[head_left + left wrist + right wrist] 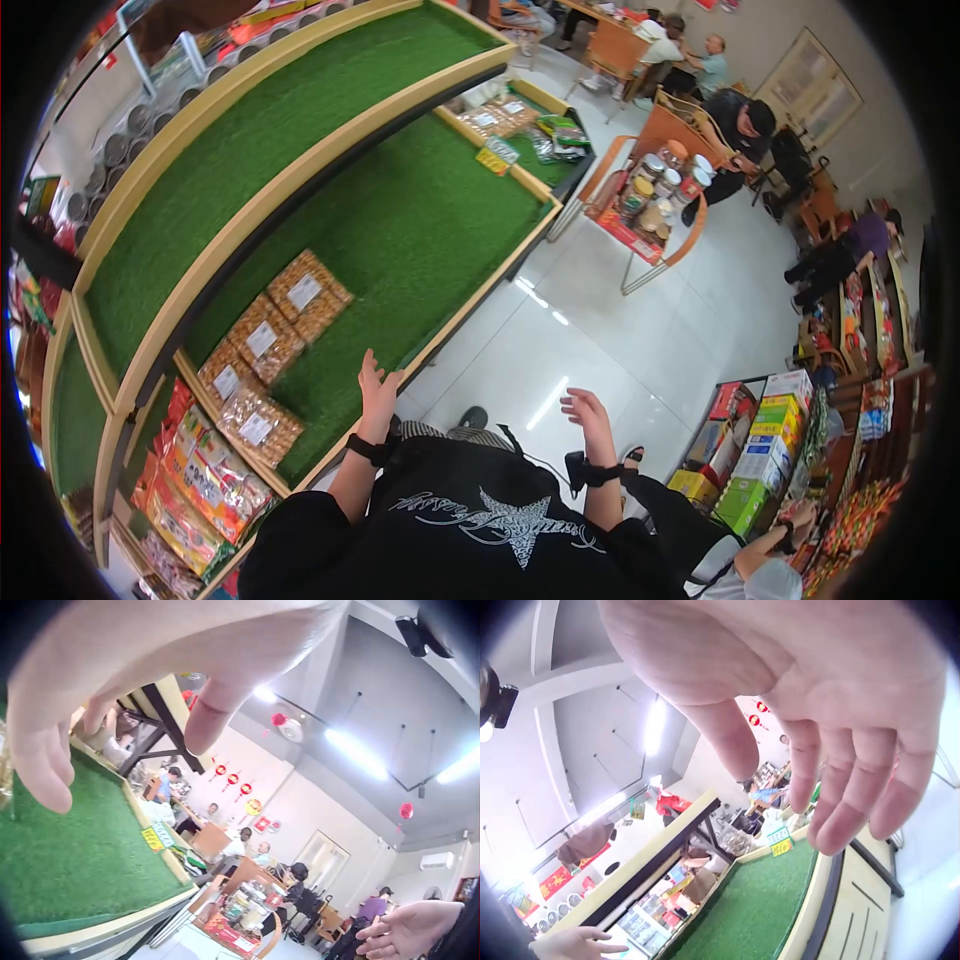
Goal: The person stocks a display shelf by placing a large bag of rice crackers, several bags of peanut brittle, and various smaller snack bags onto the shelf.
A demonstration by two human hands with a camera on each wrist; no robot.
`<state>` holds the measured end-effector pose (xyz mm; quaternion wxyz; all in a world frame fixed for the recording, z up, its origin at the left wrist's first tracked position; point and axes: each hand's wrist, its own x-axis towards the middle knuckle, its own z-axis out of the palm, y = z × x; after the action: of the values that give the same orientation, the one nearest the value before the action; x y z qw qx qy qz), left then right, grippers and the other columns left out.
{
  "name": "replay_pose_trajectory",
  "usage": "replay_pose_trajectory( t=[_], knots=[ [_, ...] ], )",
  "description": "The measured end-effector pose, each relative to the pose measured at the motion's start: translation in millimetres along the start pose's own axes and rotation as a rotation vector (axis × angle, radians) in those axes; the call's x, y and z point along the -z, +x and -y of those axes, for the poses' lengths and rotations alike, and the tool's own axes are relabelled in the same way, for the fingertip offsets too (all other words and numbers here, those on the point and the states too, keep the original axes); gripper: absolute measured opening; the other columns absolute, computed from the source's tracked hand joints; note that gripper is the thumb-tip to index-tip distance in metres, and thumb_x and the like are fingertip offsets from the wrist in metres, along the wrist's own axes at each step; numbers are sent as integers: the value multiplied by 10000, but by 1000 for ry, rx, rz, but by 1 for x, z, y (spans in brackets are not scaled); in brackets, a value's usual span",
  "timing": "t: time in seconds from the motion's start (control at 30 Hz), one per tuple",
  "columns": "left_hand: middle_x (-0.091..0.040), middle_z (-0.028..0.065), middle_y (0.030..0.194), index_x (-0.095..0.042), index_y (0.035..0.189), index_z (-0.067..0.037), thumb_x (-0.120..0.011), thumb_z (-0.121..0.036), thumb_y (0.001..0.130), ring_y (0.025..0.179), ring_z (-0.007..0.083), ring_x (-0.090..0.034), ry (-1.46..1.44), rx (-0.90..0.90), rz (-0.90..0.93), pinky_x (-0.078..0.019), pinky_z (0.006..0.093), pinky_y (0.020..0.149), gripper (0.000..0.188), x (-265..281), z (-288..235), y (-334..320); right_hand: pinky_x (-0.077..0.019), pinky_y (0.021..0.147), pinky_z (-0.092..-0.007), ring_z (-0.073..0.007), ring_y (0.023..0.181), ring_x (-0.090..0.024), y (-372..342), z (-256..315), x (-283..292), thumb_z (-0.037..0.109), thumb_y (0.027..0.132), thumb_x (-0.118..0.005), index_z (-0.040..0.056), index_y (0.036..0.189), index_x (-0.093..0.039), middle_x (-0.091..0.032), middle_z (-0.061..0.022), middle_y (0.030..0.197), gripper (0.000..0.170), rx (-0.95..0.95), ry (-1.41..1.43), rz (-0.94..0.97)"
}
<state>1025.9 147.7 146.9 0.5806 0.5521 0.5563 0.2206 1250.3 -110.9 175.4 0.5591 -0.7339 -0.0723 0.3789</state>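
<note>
We see a shelf [420, 225] lined with green turf inside pale wooden rims [491, 280]. At its near end, four clear packs of brown pieces [262, 345] with white labels lie close together, toward the left edge. Past a divider with price tags [497, 155] at the far end, we see more packs [497, 118] beside green packets [560, 138].

4 packets [264, 340] lie together at the left end of the lower shelf [420, 220]. Behind them runs the upper shelf [250, 150]. Bags [205, 465] lie left of the packets, past a divider [232, 432]. Right of the shelves, jars [655, 190] stand in a tray [628, 238] on a chair [682, 126]. Boxes [765, 455] sit at the far right.
</note>
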Motion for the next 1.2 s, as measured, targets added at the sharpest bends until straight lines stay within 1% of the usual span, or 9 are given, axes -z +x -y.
replay_pose_trajectory(
  t=[0.03, 0.07, 0.13, 0.17, 0.3, 0.57, 0.9, 0.97, 1.2],
  knots=[
    [-280, 175, 1245, -263, 1301, -55, -580, -145, 725, 1100, 282, -371, -2, -60, -1, -363, 371, 886, 663, -16, -6, 1, -394, 723, -251, -129, 837, -544, -6, -2, 12, 220, 821, -472, 63, 1048, -535, -596, -61, 939, 283, 1, 6, -28],
    [-280, 175, 1245, -263, 1301, -55, -580, -145, 725, 1100, 282, -371, 2, -68, 12, -363, 371, 886, 663, -28, -12, 1, -394, 723, -251, -129, 837, -544, -11, -3, 23, 220, 821, -472, 63, 1048, -535, -596, -61, 939, 283, 4, 13, -41],
    [-369, 130, 1191, -347, 1251, -55, -568, -113, 738, 1077, 253, -399, 5, -241, 154, -387, 348, 859, 561, -47, -31, -5, -398, 742, -260, -137, 833, -551, -19, -8, 39, 216, 833, -453, 57, 1060, -529, -595, -75, 950, 287, -8, 45, -85],
    [-446, 90, 1108, -448, 1156, -48, -540, -69, 756, 1044, 214, -430, -29, -279, 184, -409, 319, 826, 410, -58, -41, -10, -398, 738, -253, -131, 836, -548, -22, -11, 45, 206, 836, -450, 52, 1059, -528, -595, -73, 944, 282, -17, 74, -109],
    [-494, 86, 1020, -532, 1028, -30, -514, -24, 765, 949, 175, -494, 13, -358, 326, -428, 286, 786, 263, -90, -61, -11, -397, 738, -252, -131, 838, -544, -24, -14, 54, 201, 840, -444, 45, 1056, -527, -595, -71, 934, 279, -48, 150, -180],
    [-554, 73, 961, -552, 988, -9, -492, -24, 791, 879, 141, -533, 13, -393, 479, -426, 251, 766, 206, -152, -108, 14, -394, 744, -250, -128, 842, -543, 16, 19, 66, 195, 846, -440, 53, 1055, -529, -600, -65, 931, 268, -24, 164, -162],
    [-593, 69, 921, -557, 976, 2, -477, -10, 802, 854, 125, -554, -91, -460, 550, -424, 242, 780, 192, -232, -191, 98, -386, 749, -251, -128, 835, -541, 106, 107, 98, 175, 837, -456, 48, 1048, -533, -599, -60, 925, 258, 153, 144, -299],
    [-593, 70, 923, -557, 979, 1, -475, -10, 802, 854, 129, -557, -103, -502, 568, -426, 247, 782, 195, -242, -200, 113, -398, 790, -259, -140, 872, -524, 123, 122, 98, 105, 834, -474, 24, 1042, -524, -580, -78, 936, 228, 226, 143, -280],
    [-591, 79, 931, -549, 994, 5, -480, -21, 798, 855, 142, -557, -4, -487, 613, -427, 253, 779, 209, -274, -218, 142, -397, 816, -260, -142, 897, -517, 166, 139, 95, 86, 828, -499, 10, 1047, -518, -570, -84, 935, 232, 169, 127, -220]
  ],
)
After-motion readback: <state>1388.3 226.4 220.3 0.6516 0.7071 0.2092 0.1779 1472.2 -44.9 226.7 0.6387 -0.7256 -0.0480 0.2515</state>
